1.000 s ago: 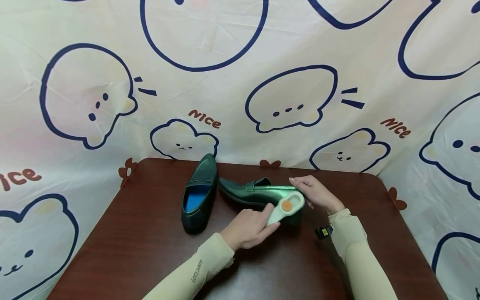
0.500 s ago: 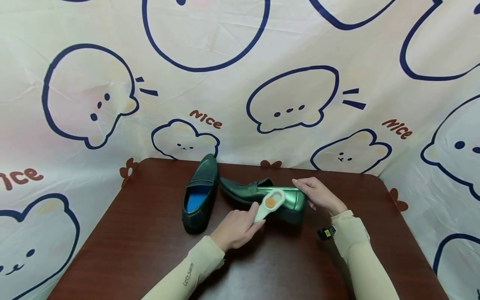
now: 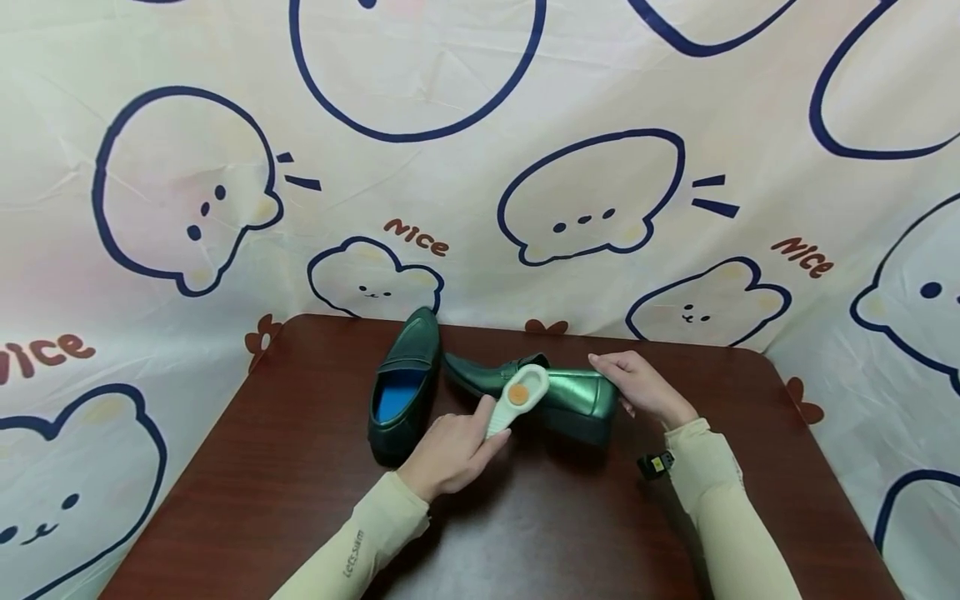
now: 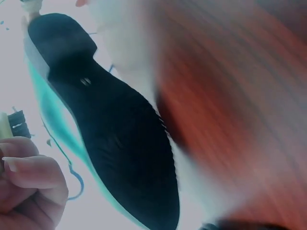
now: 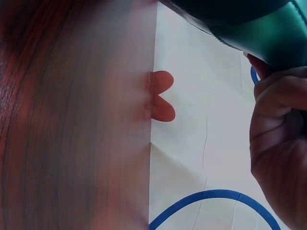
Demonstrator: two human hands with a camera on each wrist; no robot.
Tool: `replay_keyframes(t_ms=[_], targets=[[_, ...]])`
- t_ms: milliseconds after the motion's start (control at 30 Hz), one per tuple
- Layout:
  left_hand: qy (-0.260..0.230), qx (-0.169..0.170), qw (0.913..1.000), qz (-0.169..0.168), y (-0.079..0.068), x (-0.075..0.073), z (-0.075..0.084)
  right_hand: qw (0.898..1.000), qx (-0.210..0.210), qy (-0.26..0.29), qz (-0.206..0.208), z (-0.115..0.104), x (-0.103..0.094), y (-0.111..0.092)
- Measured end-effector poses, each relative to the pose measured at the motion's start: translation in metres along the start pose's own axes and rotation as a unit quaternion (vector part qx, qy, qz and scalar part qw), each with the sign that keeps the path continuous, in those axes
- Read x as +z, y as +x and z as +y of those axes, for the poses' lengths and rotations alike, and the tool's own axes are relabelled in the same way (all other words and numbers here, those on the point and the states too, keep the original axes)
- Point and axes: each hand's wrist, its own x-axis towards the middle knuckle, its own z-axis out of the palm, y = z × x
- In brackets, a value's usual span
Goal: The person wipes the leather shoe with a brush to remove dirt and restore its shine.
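My left hand (image 3: 448, 450) pinches a pale brush (image 3: 527, 386) with an orange spot on its back, held over the side of a shiny dark green loafer (image 3: 581, 393). In the left wrist view, the brush's dark bristles (image 4: 19, 124) show beyond the curled fingers. My right hand (image 3: 643, 387) grips this loafer at its heel end, fingers partly hidden behind it. The shoe is tipped on its side, toe pointing left, and its black sole (image 4: 124, 143) faces the left wrist camera. A matching loafer (image 3: 405, 362) with a blue insole stands upright to the left.
The shoes are on a dark brown wooden table (image 3: 510, 533). Directly behind its far edge hangs a pale cloth (image 3: 465, 183) printed with cartoon outlines. A small black device (image 3: 656, 465) hangs at my right cuff.
The brush and my left hand have moved left along the shoe's side, from near the heel toward the middle. My right hand keeps its grip on the heel end.
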Motion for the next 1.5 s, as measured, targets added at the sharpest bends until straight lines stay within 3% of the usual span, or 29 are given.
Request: replay_keyframes(t_ms=[200, 400, 700, 900, 1033, 1267, 1500], targets=[[-0.008, 0.044, 0.9982, -0.04, 0.024, 0.009, 0.021, 1.0, 0.005, -0.003, 0.009, -0.003, 0.001, 0.001], [-0.019, 0.014, 0.998, -0.059, 0.041, 0.021, 0.025, 1.0, 0.022, -0.009, 0.003, -0.002, 0.0, 0.002], [-0.03, -0.039, 0.998, -0.04, 0.023, 0.013, 0.001, 0.999, 0.038, -0.005, -0.002, 0.001, -0.006, 0.001], [-0.014, -0.057, 0.9979, -0.027, 0.008, 0.007, -0.009, 0.999, 0.031, -0.002, -0.01, -0.015, -0.006, -0.005], [-0.017, -0.043, 0.9983, -0.034, 0.002, 0.006, -0.009, 0.999, 0.032, -0.001, -0.007, -0.025, -0.003, -0.008], [0.046, 0.046, 0.9954, -0.071, 0.001, 0.009, 0.0, 1.0, 0.023, -0.014, -0.004, -0.02, -0.002, -0.005], [0.087, 0.021, 0.995, -0.044, -0.003, 0.011, -0.014, 0.999, 0.036, 0.0, 0.006, 0.005, -0.007, 0.002]])
